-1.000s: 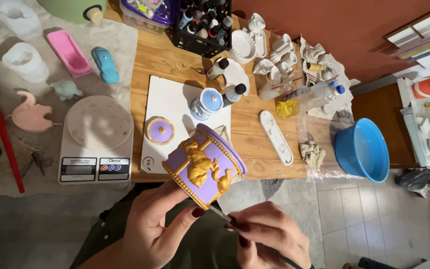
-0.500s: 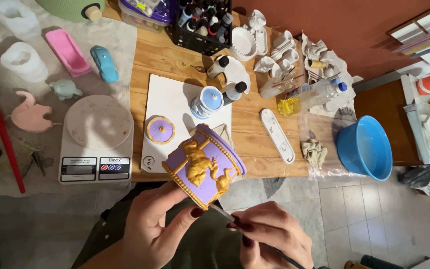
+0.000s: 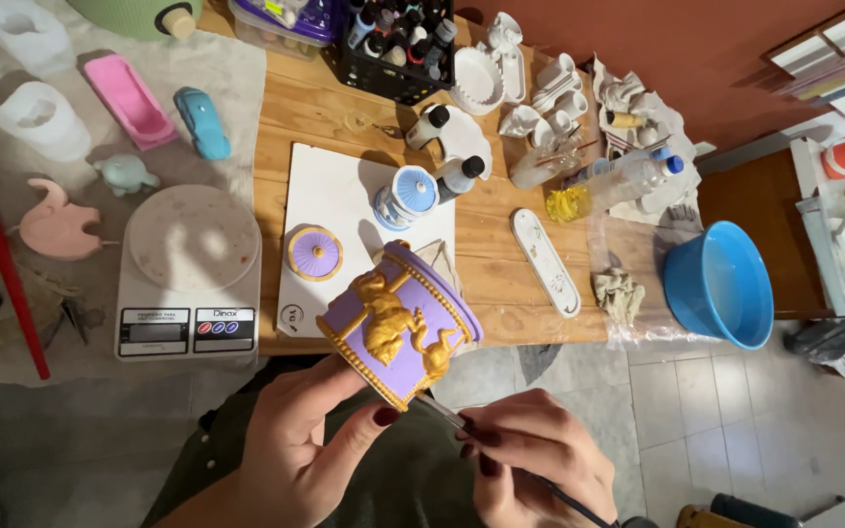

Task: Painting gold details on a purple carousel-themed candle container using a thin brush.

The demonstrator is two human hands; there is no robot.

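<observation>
Head view, looking down over a wooden table (image 3: 501, 293) and the tiled floor beyond its near edge.

Left hand (image 3: 295, 450): fingers and thumb are closed around the base of a purple pot (image 3: 398, 323) with gold relief figures and gold beaded rims. The pot is held clear of the table, tilted, just in front of the table's near edge and above the person's lap.

Right hand (image 3: 540, 455): fingers are pinched shut on a thin paintbrush (image 3: 442, 411). The brush tip touches the lower gold rim of the pot. The handle runs back under the fingers toward the lower right.

Items on the table:
- A white board (image 3: 344, 186) lies flat behind the pot. On it sit a small purple lid (image 3: 314, 252) with a gold edge and a blue-and-white striped piece (image 3: 408, 194).
- A digital kitchen scale (image 3: 188, 274) stands just left of the board.
- A pink mould (image 3: 131, 100) and a blue car-shaped piece (image 3: 201, 121) lie near the far left edge, on a pale cloth.
- A black rack of paint bottles (image 3: 398, 44) stands at the far edge.
- A blue bowl (image 3: 719, 284) sits on the right, well apart from both hands.
</observation>
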